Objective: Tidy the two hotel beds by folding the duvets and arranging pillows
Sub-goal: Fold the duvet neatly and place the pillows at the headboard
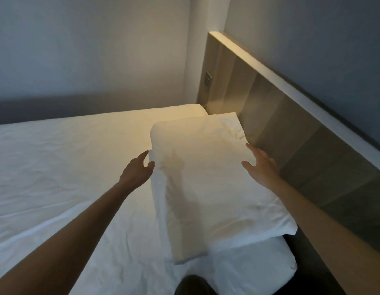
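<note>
One pillow [208, 179], left hand [138, 170], right hand [262, 167]

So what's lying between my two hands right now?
The white pillow: left hand at one side, right hand at the other, seen in the head view.

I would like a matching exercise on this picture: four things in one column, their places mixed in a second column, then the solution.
1 left hand
2 right hand
3 pillow
4 switch plate

A fixed on the headboard
B lying on the sheet, beside the headboard
C at the pillow's side nearest the headboard
D at the pillow's side away from the headboard

Pairs: 1-D, 2-C, 3-B, 4-A
</note>
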Demonstrator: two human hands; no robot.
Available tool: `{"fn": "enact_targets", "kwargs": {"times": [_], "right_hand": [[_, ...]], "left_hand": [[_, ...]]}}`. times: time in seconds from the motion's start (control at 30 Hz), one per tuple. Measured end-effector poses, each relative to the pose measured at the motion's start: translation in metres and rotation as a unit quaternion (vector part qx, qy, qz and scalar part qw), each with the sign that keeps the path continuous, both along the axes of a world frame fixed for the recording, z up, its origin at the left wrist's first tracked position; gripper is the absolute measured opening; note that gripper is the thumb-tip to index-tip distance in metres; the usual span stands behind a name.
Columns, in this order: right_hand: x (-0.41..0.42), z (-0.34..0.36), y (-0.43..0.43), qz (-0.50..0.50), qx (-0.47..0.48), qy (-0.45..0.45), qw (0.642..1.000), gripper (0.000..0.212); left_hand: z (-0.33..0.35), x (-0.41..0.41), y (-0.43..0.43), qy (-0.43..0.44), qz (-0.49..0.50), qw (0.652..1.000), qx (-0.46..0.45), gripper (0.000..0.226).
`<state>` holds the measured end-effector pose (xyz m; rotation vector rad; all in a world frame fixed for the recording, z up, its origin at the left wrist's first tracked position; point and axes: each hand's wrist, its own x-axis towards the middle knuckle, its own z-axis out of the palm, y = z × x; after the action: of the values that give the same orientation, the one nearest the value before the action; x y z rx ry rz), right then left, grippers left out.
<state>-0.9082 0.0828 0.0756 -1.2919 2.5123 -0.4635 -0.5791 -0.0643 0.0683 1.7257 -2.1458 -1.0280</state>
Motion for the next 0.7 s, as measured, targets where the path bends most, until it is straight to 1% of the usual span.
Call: {"fn": "enact_targets", "kwargs": {"times": [0.1,0.17,0.27,0.37,0.43,0.5,0.57,0.6,0.7], "right_hand": [[-0.022,-0.015,-0.050,-0.004,-0.023,-0.025,0.999,0.059],[-0.038,-0.029,-0.081,-0.019,-0.020,-0.042,0.999,0.058],[-0.064,-0.056,-0.123,-0.030,0.008,-0.054,0.998,0.059],[-0.089,-0.086,-0.168,-0.034,0.035,-0.059,0.997,0.061],[-0.104,-0.105,-0.199,-0.037,0.054,-0.077,0.995,0.068],[-0.120,-0.125,-0.228,-0.043,0.049,-0.098,0.993,0.080],[-0.138,-0.145,-0.251,-0.056,0.029,-0.113,0.992,0.088],[-0.147,-0.155,-0.261,-0.060,0.019,-0.113,0.992,0.092],[-0.172,-0.185,-0.287,-0.080,0.029,-0.108,0.990,0.109]], "left_hand": [[-0.014,-0.004,-0.040,0.047,0.055,0.997,0.029,0.055],[-0.027,-0.012,-0.069,0.073,0.097,0.991,0.047,0.055],[-0.052,-0.033,-0.112,0.127,0.153,0.976,0.086,0.060],[-0.085,-0.065,-0.156,0.150,0.179,0.966,0.112,0.070],[-0.107,-0.090,-0.178,0.173,0.201,0.952,0.154,0.080],[-0.134,-0.114,-0.194,0.175,0.216,0.944,0.179,0.095],[-0.163,-0.134,-0.205,0.153,0.208,0.950,0.176,0.114],[-0.177,-0.142,-0.210,0.145,0.205,0.954,0.163,0.119],[-0.215,-0.155,-0.225,0.141,0.200,0.958,0.146,0.128]]}}
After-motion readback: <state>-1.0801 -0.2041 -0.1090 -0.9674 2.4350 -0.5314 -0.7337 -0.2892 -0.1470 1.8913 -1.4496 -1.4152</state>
